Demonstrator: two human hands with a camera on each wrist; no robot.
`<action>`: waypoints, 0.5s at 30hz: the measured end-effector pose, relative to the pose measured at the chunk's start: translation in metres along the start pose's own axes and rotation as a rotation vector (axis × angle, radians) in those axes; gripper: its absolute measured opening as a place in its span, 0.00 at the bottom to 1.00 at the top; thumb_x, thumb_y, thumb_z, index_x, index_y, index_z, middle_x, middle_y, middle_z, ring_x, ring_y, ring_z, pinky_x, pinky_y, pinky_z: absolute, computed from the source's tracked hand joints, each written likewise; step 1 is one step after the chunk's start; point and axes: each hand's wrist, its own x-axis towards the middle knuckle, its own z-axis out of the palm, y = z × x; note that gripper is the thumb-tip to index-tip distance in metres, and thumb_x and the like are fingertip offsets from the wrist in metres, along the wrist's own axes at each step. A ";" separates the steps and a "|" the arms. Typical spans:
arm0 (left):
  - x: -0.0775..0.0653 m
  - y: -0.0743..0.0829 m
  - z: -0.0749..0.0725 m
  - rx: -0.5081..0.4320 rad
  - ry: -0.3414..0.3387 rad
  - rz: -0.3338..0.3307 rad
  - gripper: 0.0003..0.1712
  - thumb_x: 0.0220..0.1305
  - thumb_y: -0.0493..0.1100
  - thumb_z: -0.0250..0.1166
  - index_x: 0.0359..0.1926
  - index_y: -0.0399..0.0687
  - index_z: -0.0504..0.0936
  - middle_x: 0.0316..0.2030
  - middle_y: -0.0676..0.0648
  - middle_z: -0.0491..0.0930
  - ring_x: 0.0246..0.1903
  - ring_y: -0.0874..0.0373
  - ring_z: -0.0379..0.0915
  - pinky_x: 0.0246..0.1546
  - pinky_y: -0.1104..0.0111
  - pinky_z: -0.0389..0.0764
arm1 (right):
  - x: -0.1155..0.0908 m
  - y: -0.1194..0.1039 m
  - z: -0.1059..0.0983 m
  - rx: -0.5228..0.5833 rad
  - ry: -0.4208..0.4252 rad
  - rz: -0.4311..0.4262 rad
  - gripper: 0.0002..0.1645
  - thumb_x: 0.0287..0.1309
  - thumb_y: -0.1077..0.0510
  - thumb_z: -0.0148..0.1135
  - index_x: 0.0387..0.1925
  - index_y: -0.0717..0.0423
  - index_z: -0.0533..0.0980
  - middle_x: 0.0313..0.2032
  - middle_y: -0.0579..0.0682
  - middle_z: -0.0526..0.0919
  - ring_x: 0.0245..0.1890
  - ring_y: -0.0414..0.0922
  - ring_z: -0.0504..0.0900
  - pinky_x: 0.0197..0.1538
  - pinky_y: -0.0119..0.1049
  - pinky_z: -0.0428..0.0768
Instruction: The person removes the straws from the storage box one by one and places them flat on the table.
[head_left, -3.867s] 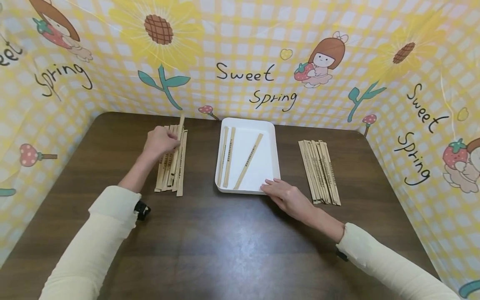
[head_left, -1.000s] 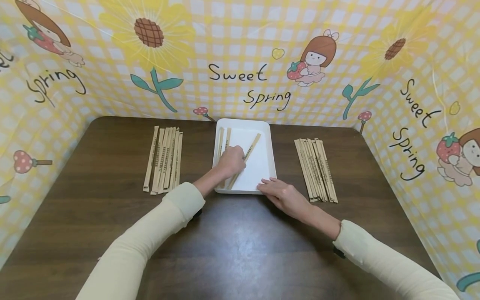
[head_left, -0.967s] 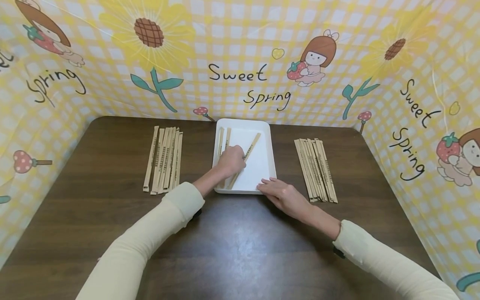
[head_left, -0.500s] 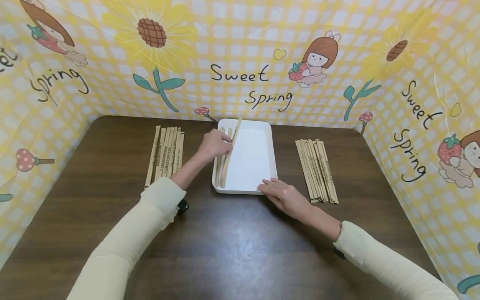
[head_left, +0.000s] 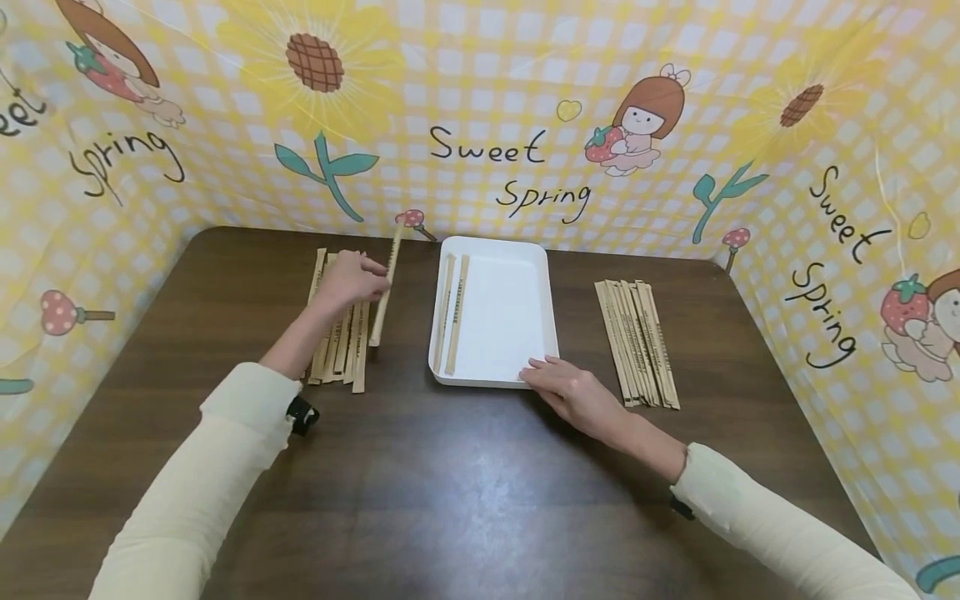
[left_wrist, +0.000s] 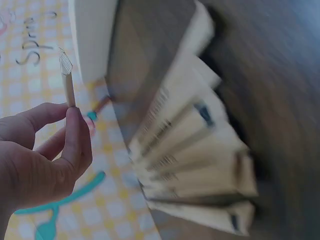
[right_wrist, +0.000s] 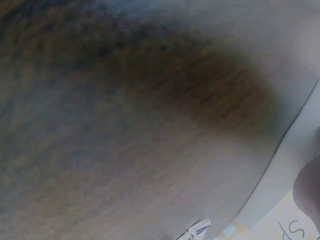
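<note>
My left hand [head_left: 352, 279] pinches one paper-wrapped straw [head_left: 387, 283] between thumb and fingertips. In the head view it stands tilted at the right side of the left straw pile [head_left: 340, 350], and the hand covers part of that pile. The left wrist view shows the wrapper's flat crimped end poking up from the fingertips [left_wrist: 74, 117]. Two wrapped straws [head_left: 457, 317] lie side by side along the left wall of a white tray [head_left: 551, 308]. On the tray's front right corner rests my right hand [head_left: 581, 400], fingers extended and holding no straw.
A second pile of wrapped straws [head_left: 637, 342] lies right of the tray on the brown wooden table [head_left: 465, 483]. A yellow checked cloth backdrop [head_left: 480, 100] rises behind the table and along both sides.
The slanted straw has left the tray in my left hand, which has moved left from the tray to the left pile. My right hand stays on the tray corner.
</note>
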 end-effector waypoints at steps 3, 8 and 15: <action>-0.007 -0.013 -0.012 0.052 0.008 -0.012 0.25 0.62 0.36 0.59 0.60 0.32 0.79 0.58 0.33 0.77 0.43 0.45 0.81 0.35 0.66 0.80 | 0.000 0.000 0.000 0.003 -0.002 -0.001 0.21 0.53 0.73 0.69 0.51 0.65 0.82 0.50 0.57 0.85 0.54 0.55 0.82 0.61 0.50 0.74; -0.012 -0.034 -0.029 0.079 0.044 -0.061 0.26 0.63 0.38 0.60 0.61 0.33 0.78 0.54 0.32 0.79 0.40 0.47 0.83 0.33 0.62 0.79 | 0.000 0.000 0.002 0.002 0.011 -0.017 0.22 0.51 0.75 0.70 0.50 0.66 0.82 0.49 0.57 0.85 0.53 0.55 0.83 0.61 0.50 0.75; -0.012 -0.066 -0.043 0.116 0.079 -0.098 0.27 0.60 0.36 0.59 0.60 0.29 0.78 0.52 0.29 0.79 0.18 0.64 0.68 0.21 0.66 0.70 | -0.001 0.002 0.003 0.005 0.025 -0.021 0.22 0.49 0.76 0.70 0.49 0.66 0.83 0.48 0.58 0.86 0.52 0.55 0.83 0.60 0.49 0.76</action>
